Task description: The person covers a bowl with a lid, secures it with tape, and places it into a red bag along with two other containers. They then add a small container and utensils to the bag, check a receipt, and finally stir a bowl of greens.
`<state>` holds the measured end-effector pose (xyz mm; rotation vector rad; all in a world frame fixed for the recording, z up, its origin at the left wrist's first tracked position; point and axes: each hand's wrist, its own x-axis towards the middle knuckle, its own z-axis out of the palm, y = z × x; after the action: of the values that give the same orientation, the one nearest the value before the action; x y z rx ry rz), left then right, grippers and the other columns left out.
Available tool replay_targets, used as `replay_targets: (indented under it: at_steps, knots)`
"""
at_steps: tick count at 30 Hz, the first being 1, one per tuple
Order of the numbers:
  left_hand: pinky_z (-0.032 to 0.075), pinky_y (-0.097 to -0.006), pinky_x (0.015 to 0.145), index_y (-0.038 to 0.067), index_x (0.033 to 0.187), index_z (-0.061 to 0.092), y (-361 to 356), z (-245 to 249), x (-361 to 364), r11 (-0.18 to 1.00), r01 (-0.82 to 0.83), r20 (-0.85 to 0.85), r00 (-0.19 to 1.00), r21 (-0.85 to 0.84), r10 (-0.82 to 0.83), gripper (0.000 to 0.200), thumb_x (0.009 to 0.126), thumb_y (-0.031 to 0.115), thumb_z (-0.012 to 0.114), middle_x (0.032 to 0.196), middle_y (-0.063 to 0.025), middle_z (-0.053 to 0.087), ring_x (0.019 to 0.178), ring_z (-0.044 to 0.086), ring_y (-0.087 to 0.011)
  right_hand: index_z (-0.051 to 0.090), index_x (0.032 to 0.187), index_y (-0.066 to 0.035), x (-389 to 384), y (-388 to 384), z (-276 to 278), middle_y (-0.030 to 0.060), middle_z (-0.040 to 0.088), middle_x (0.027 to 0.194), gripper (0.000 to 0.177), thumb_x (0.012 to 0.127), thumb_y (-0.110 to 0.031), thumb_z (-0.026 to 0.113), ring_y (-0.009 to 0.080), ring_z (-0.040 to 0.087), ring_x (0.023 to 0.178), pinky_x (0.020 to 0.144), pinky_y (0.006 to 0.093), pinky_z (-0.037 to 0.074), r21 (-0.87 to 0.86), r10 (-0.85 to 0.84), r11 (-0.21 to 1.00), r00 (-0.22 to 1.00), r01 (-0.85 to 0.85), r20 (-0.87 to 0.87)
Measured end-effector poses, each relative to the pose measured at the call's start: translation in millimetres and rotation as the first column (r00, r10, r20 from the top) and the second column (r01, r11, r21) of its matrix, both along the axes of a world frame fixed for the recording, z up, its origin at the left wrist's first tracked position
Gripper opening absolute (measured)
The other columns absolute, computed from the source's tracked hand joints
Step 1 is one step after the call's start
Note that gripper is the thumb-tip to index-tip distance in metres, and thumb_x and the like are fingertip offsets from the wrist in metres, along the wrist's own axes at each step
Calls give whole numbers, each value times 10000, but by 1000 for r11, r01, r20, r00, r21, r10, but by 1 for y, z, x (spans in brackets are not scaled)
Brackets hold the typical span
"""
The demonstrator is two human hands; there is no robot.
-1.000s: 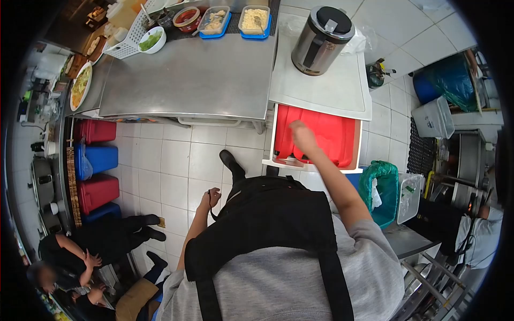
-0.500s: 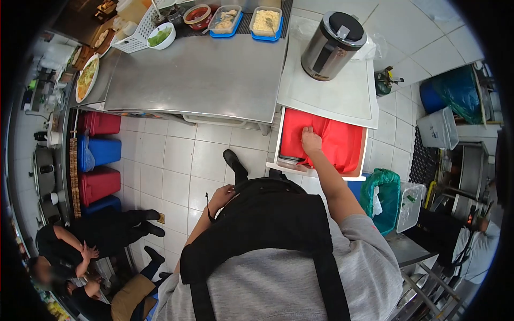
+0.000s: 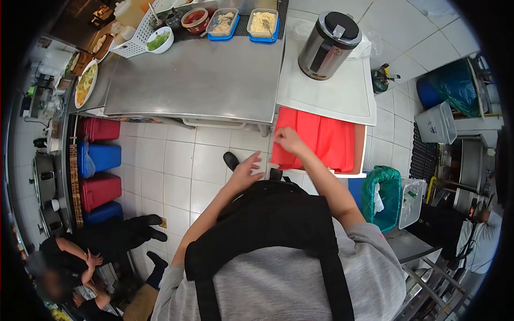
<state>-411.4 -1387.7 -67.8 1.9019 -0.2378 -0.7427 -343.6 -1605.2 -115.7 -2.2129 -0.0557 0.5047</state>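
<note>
Folded red cloth fills the pulled-out drawer of a white cabinet, and its left part hangs over the drawer's edge. My right hand is closed at the cloth's left side, fingers curled together and apparently pinching it; the fingertips are partly hidden. Just left of the drawer, my left hand is raised in front of my black apron. Its fingers are apart and hold nothing.
A steel flask stands on the cabinet top. Beside it, the steel counter carries food tubs and a bowl of greens. A green-lined bin stands right of the drawer. Two people are at lower left, another at right.
My right hand has moved left from the middle of the cloth to its left side. The cloth now lies flatter and covers the drawer's left end. My left hand has come up from my waist, toward the drawer.
</note>
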Motion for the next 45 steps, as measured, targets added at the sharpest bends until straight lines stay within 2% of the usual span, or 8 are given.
replay_targets:
  at_steps: [7,10,19,22,26,29,39,45]
  knots:
    - [473,-424,694,24,1211,453,-46,10,34,998,-62,419,906,-4,58,458,799,141,616,919,-222,616,833,598,-388,580,882,0,-54,11,67,141,591,887,166,838,-158,552,298,567,888,762,352,438,418,-215,897,968,144,129]
    - [483,-308,705,-29,1066,550,-33,15,40,974,-222,308,924,-42,224,240,868,108,544,841,-143,649,766,621,-221,511,1160,-86,-77,-22,37,135,459,1248,331,871,-246,522,306,381,1209,956,513,324,-162,-40,976,858,143,512]
    - [455,-233,678,-69,1013,583,6,19,40,828,-522,-117,853,-207,508,391,961,282,421,848,-48,628,723,559,-92,562,1143,-142,-49,-57,-11,85,513,1266,359,826,-308,531,290,430,1214,940,613,323,-720,11,666,968,-195,-252]
    - [447,-268,704,-82,991,588,-1,15,38,795,-549,-189,836,-259,516,478,955,356,401,845,-73,634,758,564,-110,606,885,-70,-65,-36,-2,65,645,742,156,818,-207,570,246,633,740,659,351,493,-25,61,998,958,-56,279]
    - [435,-317,712,-101,897,594,-21,45,31,900,-419,-253,889,-120,381,518,942,377,399,819,-114,644,767,575,-160,594,854,-62,-64,-9,22,66,633,715,147,838,-202,555,224,627,710,629,339,488,682,-157,688,969,246,-191]
    - [430,-332,720,-100,855,583,-29,40,19,998,-32,-67,997,45,35,488,936,351,414,801,-155,634,763,583,-214,586,831,-55,-66,2,42,66,623,695,152,853,-199,544,208,622,687,606,330,484,782,-247,483,918,395,-311]
    - [424,-296,875,-46,1129,555,196,143,11,696,-695,44,701,-178,711,453,919,340,449,1101,-120,594,997,569,-175,549,800,-17,-132,-77,18,94,595,624,233,921,-199,470,160,584,524,502,261,479,447,29,821,757,355,-653]
    - [398,-296,910,-60,1149,523,248,165,-41,358,-856,-34,398,-373,917,414,936,285,440,1158,-110,567,1062,533,-157,430,1143,46,-163,-126,-37,238,510,1155,373,778,-32,435,388,504,1094,935,453,448,216,-218,-172,177,961,-960]
